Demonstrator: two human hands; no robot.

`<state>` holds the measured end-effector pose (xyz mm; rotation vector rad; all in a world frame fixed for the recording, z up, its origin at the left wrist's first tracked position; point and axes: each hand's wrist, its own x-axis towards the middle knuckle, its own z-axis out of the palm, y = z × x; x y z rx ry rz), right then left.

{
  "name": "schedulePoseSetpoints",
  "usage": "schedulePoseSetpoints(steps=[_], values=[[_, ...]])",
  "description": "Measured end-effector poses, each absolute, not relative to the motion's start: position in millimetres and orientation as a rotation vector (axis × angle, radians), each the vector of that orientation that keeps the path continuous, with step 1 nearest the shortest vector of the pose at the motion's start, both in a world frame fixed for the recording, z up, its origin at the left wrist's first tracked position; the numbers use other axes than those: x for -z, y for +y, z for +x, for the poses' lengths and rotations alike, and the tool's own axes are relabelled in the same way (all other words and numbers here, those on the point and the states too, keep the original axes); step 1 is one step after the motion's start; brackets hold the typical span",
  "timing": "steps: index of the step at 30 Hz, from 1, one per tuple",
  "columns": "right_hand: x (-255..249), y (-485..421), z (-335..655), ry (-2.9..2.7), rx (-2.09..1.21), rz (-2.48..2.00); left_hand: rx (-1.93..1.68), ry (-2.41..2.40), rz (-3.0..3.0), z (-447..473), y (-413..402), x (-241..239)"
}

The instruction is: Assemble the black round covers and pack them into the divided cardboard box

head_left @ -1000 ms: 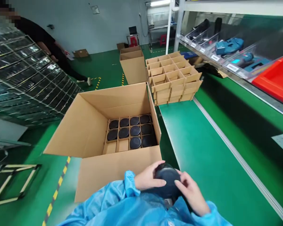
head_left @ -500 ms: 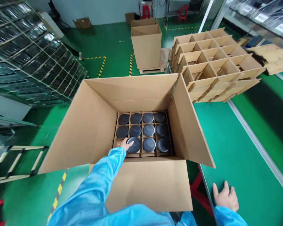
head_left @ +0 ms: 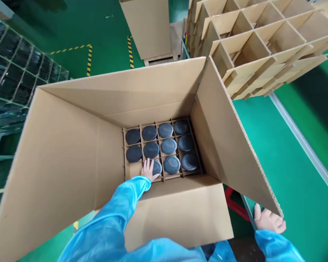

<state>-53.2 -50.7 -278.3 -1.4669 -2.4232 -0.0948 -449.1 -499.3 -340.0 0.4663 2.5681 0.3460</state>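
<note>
My left hand (head_left: 149, 170) reaches into a large open cardboard box (head_left: 71, 145). Its fingers are spread and lie on a round dark-topped object (head_left: 157, 167) in the near row. Similar dark round tops (head_left: 168, 146) fill the other cells of a cardboard divider (head_left: 163, 174); their lower parts are hidden. The near-left cell (head_left: 133, 169) shows bare cardboard. My right hand (head_left: 269, 219) rests at the edge of the green work surface (head_left: 295, 174), holding nothing visible. Its fingers are apart, their tips partly covered by the box's right flap (head_left: 235, 134).
Stacked cardboard dividers (head_left: 262, 40) stand on the green surface behind the box's right side. A tall carton (head_left: 150, 29) stands on a pallet beyond. A wire-mesh rack (head_left: 19, 62) with dark contents is at left. Something red (head_left: 236, 205) shows below the work surface.
My view has moved closer to the box. My left hand has shifted from the dark round object's left edge onto its top, and the object sits lower. The right flap now overlaps my right hand.
</note>
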Motion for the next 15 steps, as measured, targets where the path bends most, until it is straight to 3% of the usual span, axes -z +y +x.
schedulePoseSetpoints(steps=[9, 12, 15], values=[[281, -62, -57, -2.477, 0.269, -1.458, -0.089, 2.572, 0.585, -449, -490, 344], [276, -61, -73, -2.459, 0.203, -1.508, 0.005, 2.590, 0.578, -450, -488, 334], [238, -67, -107, -2.415, 0.010, -1.622, 0.091, 2.602, 0.663, -451, -476, 310]])
